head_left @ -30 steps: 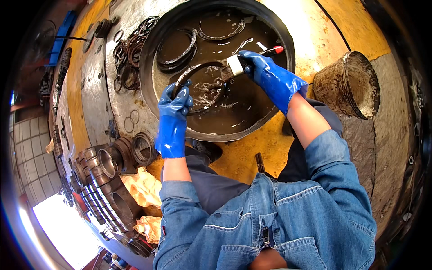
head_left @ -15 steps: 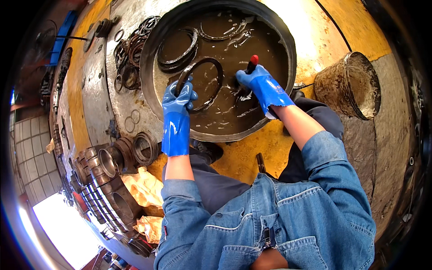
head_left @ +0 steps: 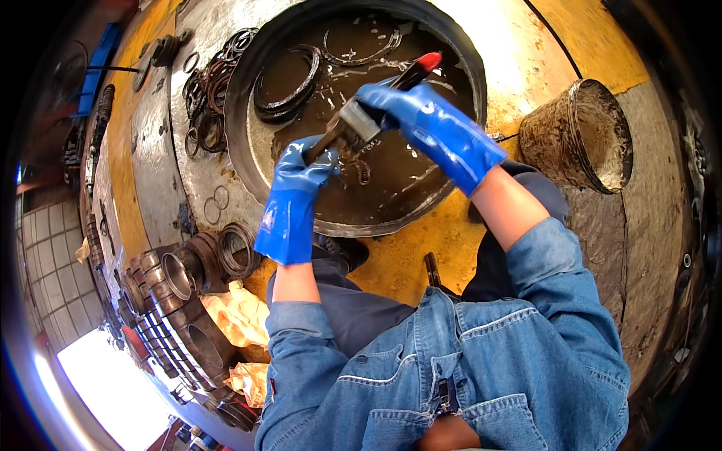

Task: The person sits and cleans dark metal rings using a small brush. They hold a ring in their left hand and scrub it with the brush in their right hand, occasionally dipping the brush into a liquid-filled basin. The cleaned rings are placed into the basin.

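Observation:
Both my hands wear blue rubber gloves and are over a wide round basin [head_left: 244, 143] of murky brown liquid. My left hand [head_left: 297, 169] is closed on a dark ring [head_left: 322, 144], which is turned nearly edge-on. In my right hand [head_left: 406, 105] is a paintbrush [head_left: 360, 121] with a metal ferrule and a red-ended dark handle. Its wet bristles lie against the ring, partly blurred. Further left in the basin, a stack of dark rings [head_left: 289, 105] sits in the liquid, and a thin ring [head_left: 368, 60] lies near the far side.
Left of the basin, a heap of rings [head_left: 218, 98] lies on metal plating. Cylindrical metal parts [head_left: 180, 274] and crumpled tan paper [head_left: 239, 312] are at my lower left. A grimy bucket [head_left: 549, 139] lies tipped at the right, near a dark cable [head_left: 556, 37].
My right hand has lifted the brush out of the liquid and brought it left against the ring. My left hand has tilted the ring from face-up to nearly edge-on.

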